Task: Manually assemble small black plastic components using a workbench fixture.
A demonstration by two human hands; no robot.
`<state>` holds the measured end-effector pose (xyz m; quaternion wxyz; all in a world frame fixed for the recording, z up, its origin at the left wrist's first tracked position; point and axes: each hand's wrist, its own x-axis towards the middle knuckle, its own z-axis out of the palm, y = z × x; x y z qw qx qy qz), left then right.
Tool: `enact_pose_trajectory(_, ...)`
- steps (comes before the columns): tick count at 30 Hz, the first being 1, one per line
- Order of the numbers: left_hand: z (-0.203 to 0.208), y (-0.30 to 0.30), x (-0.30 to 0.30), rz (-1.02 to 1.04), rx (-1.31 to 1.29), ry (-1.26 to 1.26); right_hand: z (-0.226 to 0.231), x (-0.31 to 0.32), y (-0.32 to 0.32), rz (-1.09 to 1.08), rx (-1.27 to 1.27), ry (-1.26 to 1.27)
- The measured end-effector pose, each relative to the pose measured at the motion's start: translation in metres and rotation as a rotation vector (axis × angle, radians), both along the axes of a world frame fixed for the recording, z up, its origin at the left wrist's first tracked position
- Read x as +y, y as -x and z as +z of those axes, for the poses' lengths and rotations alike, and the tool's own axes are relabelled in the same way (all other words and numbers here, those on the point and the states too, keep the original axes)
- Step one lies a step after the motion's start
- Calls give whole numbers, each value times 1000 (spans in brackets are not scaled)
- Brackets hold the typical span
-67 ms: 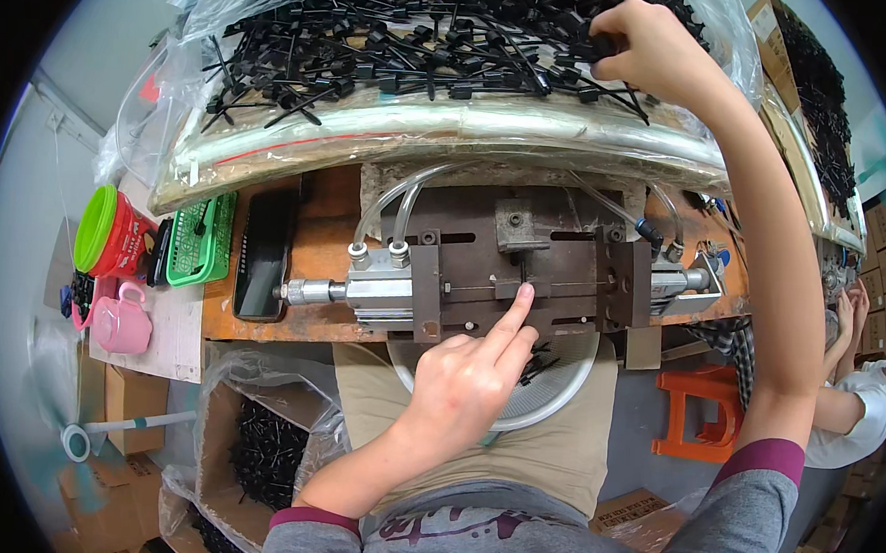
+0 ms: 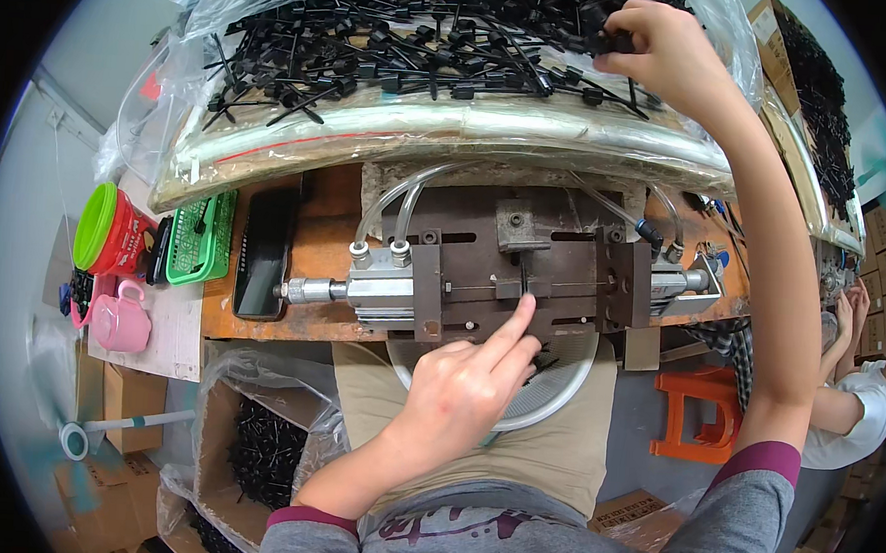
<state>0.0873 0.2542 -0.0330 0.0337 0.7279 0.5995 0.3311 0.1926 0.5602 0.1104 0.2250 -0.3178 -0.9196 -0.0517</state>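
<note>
Orange and worn, the bench ran across the view with a dark metal jig bolted at its middle and a silver cylinder on the jig's left. Nearest the person, a white bowl sat on the lap under the bench edge. Above it the left hand had its forefinger stretched out, the tip touching a small black pin upright in the jig's slot, the other fingers curled in and holding nothing. Left on the bench lay a black phone and a green basket. Farthest off, the right hand reached into a plastic-lined tray heaped with black parts, its fingers pinched shut on some of them.
</note>
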Motion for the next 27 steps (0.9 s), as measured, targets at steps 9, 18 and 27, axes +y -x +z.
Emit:
enact_pose_trajectory(9, 45, 21, 8, -61, -802, -82, -34, -100, -30, 532, 350, -393)
enact_pose_trajectory(18, 29, 14, -14, 41, -414, -135, -101, -168, -62, 555, 375, -247)
enact_pose_trajectory(27, -14, -10, 1, 103, 57, -101, -114, -188, -78, 318, 422, -140)
